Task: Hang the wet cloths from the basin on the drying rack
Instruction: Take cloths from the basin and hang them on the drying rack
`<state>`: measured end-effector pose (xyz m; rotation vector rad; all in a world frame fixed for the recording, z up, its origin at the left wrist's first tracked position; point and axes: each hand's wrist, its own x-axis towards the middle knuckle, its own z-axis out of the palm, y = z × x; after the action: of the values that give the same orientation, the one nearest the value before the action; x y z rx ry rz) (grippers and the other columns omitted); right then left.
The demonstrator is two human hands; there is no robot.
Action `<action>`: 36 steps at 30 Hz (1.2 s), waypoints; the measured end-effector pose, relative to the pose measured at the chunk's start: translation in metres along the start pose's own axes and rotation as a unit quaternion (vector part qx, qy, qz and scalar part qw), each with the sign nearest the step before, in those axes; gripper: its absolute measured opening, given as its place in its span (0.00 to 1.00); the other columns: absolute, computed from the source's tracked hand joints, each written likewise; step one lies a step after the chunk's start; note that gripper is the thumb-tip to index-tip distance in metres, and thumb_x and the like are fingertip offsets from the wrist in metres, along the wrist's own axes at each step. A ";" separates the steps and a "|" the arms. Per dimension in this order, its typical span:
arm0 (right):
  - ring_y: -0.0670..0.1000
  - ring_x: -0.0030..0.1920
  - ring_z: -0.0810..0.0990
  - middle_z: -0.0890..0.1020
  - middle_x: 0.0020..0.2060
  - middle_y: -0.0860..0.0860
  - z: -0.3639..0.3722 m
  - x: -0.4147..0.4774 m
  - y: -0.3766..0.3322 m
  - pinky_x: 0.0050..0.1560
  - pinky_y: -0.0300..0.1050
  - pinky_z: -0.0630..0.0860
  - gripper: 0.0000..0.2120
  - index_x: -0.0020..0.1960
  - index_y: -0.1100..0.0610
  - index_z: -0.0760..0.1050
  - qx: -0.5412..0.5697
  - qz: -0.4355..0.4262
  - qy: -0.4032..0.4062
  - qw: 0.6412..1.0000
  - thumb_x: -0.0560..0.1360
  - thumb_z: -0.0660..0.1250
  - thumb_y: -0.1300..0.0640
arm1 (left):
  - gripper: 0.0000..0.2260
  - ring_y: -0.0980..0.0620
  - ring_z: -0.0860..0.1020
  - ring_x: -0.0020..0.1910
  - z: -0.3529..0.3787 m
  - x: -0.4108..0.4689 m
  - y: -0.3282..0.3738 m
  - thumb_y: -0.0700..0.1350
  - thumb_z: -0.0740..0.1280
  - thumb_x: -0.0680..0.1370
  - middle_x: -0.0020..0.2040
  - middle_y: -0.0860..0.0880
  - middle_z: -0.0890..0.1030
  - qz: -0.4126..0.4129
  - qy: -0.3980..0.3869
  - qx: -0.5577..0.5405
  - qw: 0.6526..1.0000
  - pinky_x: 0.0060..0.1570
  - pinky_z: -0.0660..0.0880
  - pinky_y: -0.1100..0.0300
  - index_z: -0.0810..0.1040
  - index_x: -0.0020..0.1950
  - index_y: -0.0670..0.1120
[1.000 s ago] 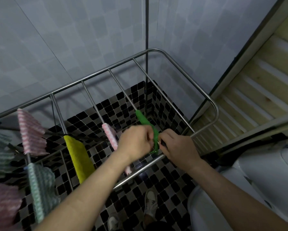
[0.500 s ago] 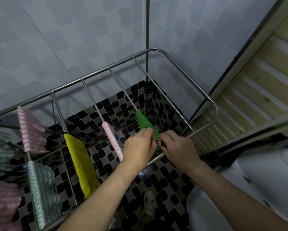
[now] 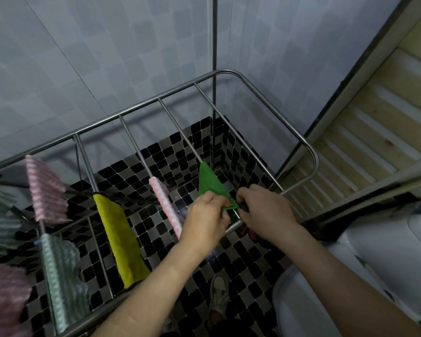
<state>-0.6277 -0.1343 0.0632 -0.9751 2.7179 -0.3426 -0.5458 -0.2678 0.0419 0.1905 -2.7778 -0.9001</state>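
1. We had the green cloth (image 3: 210,182) draped along one rail of the rack (image 3: 311,152). Its far end pointed up the rail and its near end was at the front bar.
2. Our left hand (image 3: 205,217) curled its fingers round the near corner. Our right hand (image 3: 265,210) pinched the same edge just beside it, so both hands were closed on the cloth.
3. We judged the two-sided hold was meant to pull the wet edge flat, so that the cloth would sit square on its rail and not bunch.
4. Something small and dark showed at the right fingertips; we could not tell what it was.
5. The pink cloth (image 3: 165,200) and the yellow cloth (image 3: 122,234) each hung on a rail of their own, apart from one another. This was probably to let air pass between them.
6. One more rail ran to the right of the green cloth, and we judged a later cloth could go there.
7. We could not make out the basin for certain, so we could not say how many cloths remained.
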 end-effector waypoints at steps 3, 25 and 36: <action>0.47 0.47 0.77 0.77 0.48 0.44 -0.004 0.001 0.004 0.39 0.39 0.68 0.12 0.60 0.46 0.74 0.073 -0.026 -0.032 0.996 0.77 0.66 0.53 | 0.08 0.63 0.71 0.35 -0.004 0.003 0.000 0.33 0.72 0.71 0.40 0.52 0.75 -0.042 0.012 -0.058 0.997 0.40 0.67 0.80 0.84 0.47 0.43; 0.46 0.45 0.79 0.83 0.49 0.45 -0.006 -0.003 0.003 0.39 0.39 0.69 0.13 0.60 0.47 0.78 0.109 0.028 -0.022 0.993 0.76 0.66 0.52 | 0.07 0.57 0.75 0.42 -0.013 0.003 0.003 0.40 0.66 0.76 0.47 0.54 0.78 -0.083 -0.104 -0.034 0.991 0.43 0.71 0.69 0.80 0.52 0.48; 0.48 0.43 0.81 0.83 0.43 0.48 0.000 -0.009 -0.003 0.40 0.40 0.68 0.09 0.58 0.50 0.78 0.026 0.015 -0.005 1.000 0.80 0.63 0.53 | 0.07 0.59 0.75 0.36 0.002 0.002 0.005 0.44 0.71 0.76 0.40 0.54 0.79 -0.084 -0.108 -0.076 0.988 0.36 0.71 0.71 0.80 0.52 0.51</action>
<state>-0.6193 -0.1313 0.0657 -0.9193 2.6980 -0.4006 -0.5480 -0.2634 0.0434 0.3222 -2.9063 -1.2375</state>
